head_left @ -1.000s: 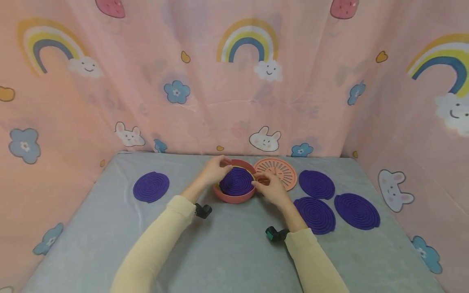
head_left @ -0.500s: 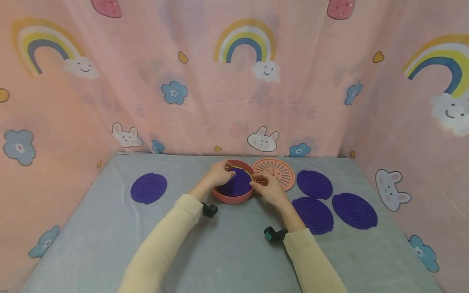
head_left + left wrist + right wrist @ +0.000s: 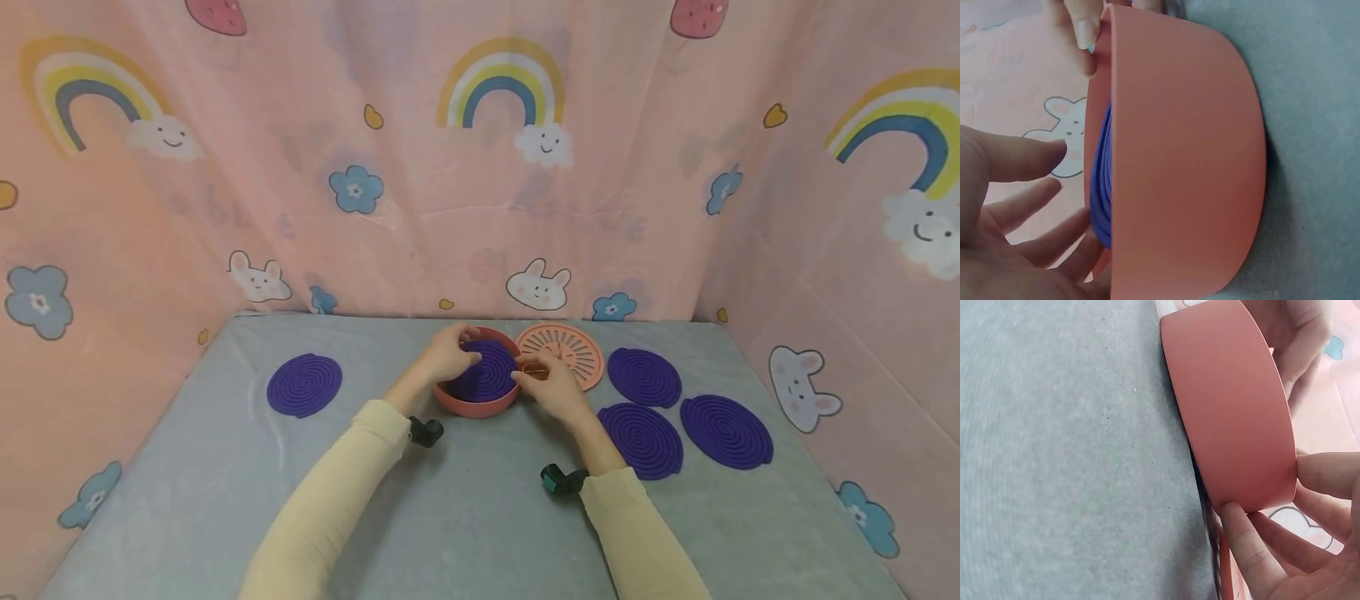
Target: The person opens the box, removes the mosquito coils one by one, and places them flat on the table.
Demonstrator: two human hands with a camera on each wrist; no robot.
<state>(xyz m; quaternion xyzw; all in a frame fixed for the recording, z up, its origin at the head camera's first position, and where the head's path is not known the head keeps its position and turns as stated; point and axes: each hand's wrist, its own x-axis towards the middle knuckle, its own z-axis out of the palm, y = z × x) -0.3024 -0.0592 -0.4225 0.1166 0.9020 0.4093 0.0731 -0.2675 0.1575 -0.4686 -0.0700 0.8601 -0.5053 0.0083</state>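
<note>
A coral-pink round bowl (image 3: 477, 409) stands toward the back of the table, with a purple spiral coaster (image 3: 486, 372) lying inside it. My left hand (image 3: 447, 354) is over the bowl's left side. In the left wrist view its thumb is apart from the loosely spread fingers, whose tips reach in at the coaster's edge (image 3: 1102, 187). On the right side my right hand (image 3: 553, 385) holds the bowl's wall, the thumb at the rim and the fingers (image 3: 1250, 547) against the outside.
Behind my right hand lies an orange slotted disc (image 3: 581, 354). Purple coasters lie at the right, a back one (image 3: 645, 377), a front one (image 3: 643, 442) and an outer one (image 3: 726, 432). Another coaster (image 3: 304, 385) is at the left. A pink printed curtain (image 3: 420, 250) borders the grey table (image 3: 480, 517).
My left hand has shifted slightly right, its fingertips now over the coaster. The yellow edge around the coaster is no longer visible. My right hand keeps its place at the bowl.
</note>
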